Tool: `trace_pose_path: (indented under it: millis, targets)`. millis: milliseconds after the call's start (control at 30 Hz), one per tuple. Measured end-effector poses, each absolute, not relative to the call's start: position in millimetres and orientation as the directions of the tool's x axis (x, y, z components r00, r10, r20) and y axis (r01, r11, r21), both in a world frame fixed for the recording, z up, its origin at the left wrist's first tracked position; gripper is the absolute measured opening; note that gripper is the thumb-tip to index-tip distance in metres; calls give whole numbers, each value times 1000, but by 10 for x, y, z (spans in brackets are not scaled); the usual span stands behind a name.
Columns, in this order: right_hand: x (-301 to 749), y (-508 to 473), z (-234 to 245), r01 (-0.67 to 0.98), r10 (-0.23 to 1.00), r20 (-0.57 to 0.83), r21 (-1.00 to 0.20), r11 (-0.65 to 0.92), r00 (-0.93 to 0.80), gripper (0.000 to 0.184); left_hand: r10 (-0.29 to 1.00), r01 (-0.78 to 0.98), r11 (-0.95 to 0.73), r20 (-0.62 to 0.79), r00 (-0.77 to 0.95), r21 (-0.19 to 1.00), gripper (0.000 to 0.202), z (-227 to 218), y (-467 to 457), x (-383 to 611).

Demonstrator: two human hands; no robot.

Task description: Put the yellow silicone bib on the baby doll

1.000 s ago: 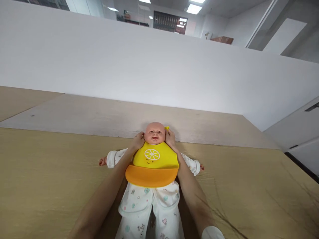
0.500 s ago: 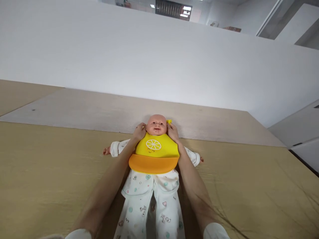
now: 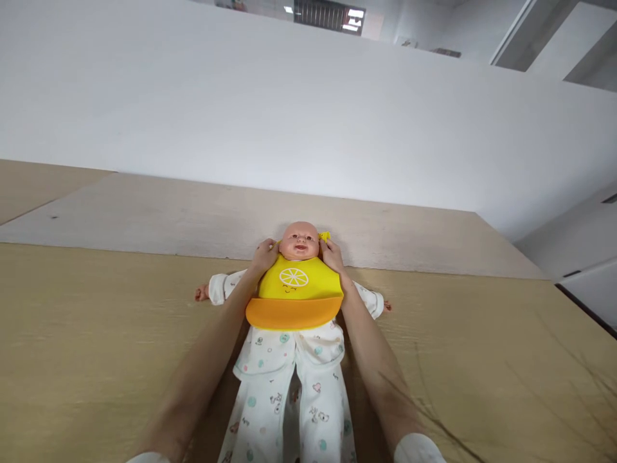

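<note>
A baby doll (image 3: 299, 239) in white printed pyjamas lies on its back on the wooden table (image 3: 96, 334). A yellow bib (image 3: 294, 289) with an orange pocket and a lemon-slice print covers its chest. My left hand (image 3: 264, 254) is closed on the bib's neck strap at the left of the doll's head. My right hand (image 3: 330, 254) pinches the other strap end, whose yellow tip sticks up beside the doll's ear. Both forearms run along the doll's sides.
A paler table section (image 3: 168, 218) lies beyond the doll, against a tall white partition (image 3: 289, 116). A white cabinet (image 3: 578, 257) stands at the right edge. Ceiling lights and shelving show above the partition.
The view has shifted a little; the doll sits slightly higher in the frame than one second ago. Both hands remain on the bib straps at the doll's neck.
</note>
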State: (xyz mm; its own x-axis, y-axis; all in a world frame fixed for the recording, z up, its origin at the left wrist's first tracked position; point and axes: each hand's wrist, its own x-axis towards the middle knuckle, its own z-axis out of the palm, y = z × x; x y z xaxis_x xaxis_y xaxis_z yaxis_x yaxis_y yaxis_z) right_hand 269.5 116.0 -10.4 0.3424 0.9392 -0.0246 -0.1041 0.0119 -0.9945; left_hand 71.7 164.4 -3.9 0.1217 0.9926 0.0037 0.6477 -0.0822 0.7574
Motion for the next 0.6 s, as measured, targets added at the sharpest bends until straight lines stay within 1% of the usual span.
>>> trace_pose_path:
  millis: [133, 267, 367, 433, 600]
  targets:
    - [2717, 1103, -66, -22, 935, -9, -1000, -1, 354, 17, 994, 610, -20, -48, 95, 792, 24, 11, 1611, 634]
    - [2813, 1069, -34, 88, 919, -11, -995, -49, 394, 25, 986, 527, -21, -69, 150, 850, 34, 70, 1550, 487]
    - [2865, 1042, -8, 137, 914, -12, -988, -73, 405, 29, 981, 500, -81, -19, 192, 862, 38, 116, 1509, 398]
    - [2876, 1016, 19, 160, 919, -15, -983, -85, 395, 33, 982, 504, -126, 34, 188, 854, 37, 160, 1480, 379]
    - [2868, 946, 84, 200, 932, -32, -974, -111, 362, 56, 984, 570, -174, 115, 138, 803, 29, 305, 1403, 419]
